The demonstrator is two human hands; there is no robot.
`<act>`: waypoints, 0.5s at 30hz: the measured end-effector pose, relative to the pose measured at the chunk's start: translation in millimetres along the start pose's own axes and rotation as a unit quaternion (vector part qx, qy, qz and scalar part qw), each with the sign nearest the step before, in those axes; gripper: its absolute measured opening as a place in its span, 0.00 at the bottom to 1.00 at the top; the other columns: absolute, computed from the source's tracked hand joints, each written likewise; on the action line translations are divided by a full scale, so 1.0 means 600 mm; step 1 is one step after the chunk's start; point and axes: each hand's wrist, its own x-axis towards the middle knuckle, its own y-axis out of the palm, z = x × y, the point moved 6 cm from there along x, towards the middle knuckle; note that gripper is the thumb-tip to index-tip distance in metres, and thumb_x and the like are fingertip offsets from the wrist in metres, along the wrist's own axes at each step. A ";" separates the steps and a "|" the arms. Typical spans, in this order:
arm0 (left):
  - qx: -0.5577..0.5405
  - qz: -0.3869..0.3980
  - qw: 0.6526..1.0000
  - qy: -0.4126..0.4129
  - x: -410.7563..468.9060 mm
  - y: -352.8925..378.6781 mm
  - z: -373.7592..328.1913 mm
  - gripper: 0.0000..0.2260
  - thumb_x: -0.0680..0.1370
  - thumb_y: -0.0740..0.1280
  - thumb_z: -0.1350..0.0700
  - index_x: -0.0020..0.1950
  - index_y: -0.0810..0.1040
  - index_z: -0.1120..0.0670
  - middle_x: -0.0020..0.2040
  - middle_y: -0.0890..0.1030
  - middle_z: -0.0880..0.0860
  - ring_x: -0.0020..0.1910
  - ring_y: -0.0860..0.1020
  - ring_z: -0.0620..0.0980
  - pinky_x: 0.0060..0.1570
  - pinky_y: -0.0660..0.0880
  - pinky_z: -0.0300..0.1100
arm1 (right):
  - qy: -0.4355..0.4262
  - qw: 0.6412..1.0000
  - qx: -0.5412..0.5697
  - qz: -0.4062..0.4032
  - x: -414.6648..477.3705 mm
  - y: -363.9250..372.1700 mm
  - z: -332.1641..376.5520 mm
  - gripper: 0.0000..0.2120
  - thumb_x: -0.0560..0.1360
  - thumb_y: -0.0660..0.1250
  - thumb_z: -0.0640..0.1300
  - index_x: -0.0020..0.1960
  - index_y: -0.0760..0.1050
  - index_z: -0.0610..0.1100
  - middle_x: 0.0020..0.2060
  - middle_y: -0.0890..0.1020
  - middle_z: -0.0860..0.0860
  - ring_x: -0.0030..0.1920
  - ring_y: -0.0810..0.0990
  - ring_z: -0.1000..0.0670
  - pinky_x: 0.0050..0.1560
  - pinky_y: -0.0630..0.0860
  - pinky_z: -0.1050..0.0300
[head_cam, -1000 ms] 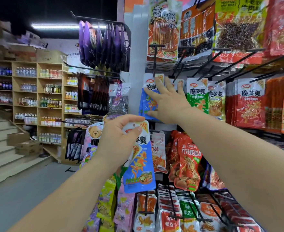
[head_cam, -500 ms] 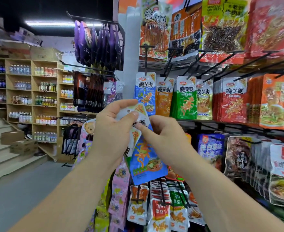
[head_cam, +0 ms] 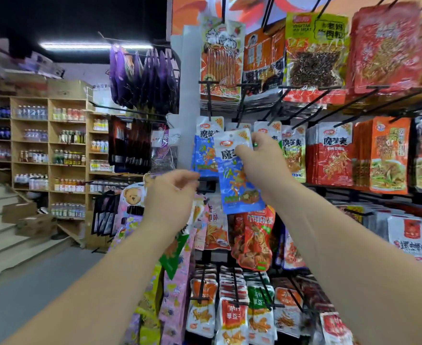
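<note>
Shop aisle, hook rack [head_cam: 208, 100] full of hanging snack bags | blue packet [head_cam: 237, 185] tilted before the middle hook row, at the rack's left edge, just beside the hanging blue bags [head_cam: 202, 155] | right hand [head_cam: 262, 165] pinches its upper right part | left hand [head_cam: 170, 195] lower left of the packet, apart from it, fingers curled; if it holds something I cannot tell.

Left hand [head_cam: 172, 195]: bare, uncovered to the wrist.
Right hand [head_cam: 263, 163]: bare, likewise uncovered.
Left forearm [head_cam: 105, 272]: bare down to the frame's edge.
Right forearm [head_cam: 349, 247]: bare, broadened by the wide lens.
</note>
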 end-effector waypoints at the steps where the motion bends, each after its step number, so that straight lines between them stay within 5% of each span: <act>1: 0.010 0.022 1.000 -0.009 0.001 0.007 0.013 0.12 0.81 0.71 0.60 0.47 0.84 0.42 0.49 0.86 0.40 0.50 0.84 0.42 0.58 0.80 0.47 | -0.009 1.000 -0.013 -0.001 0.016 0.003 0.007 0.06 0.80 0.63 0.41 0.55 0.76 0.41 0.35 0.72 0.45 0.30 0.66 0.49 0.30 0.63 0.57; 4: -0.011 0.048 0.998 -0.030 0.001 0.014 0.038 0.09 0.80 0.72 0.61 0.47 0.86 0.47 0.44 0.85 0.38 0.48 0.83 0.38 0.58 0.80 0.43 | -0.039 0.999 -0.029 -0.014 0.061 0.017 0.035 0.09 0.82 0.64 0.45 0.53 0.77 0.40 0.39 0.77 0.41 0.35 0.70 0.47 0.35 0.67 0.50; 7: -0.019 0.039 0.999 -0.029 0.003 0.011 0.043 0.06 0.79 0.73 0.63 0.47 0.87 0.53 0.36 0.86 0.48 0.38 0.83 0.39 0.47 0.79 0.35 | -0.064 0.997 -0.036 -0.037 0.097 0.035 0.058 0.16 0.83 0.64 0.50 0.44 0.72 0.39 0.32 0.69 0.48 0.33 0.65 0.47 0.37 0.64 0.50; 15: -0.005 0.067 0.997 -0.038 0.018 0.008 0.052 0.06 0.79 0.74 0.59 0.43 0.87 0.51 0.39 0.87 0.48 0.42 0.85 0.44 0.48 0.78 0.39 | -0.044 0.994 -0.039 -0.093 0.139 0.064 0.055 0.22 0.82 0.66 0.48 0.34 0.59 0.46 0.29 0.62 0.51 0.31 0.59 0.46 0.36 0.59 0.52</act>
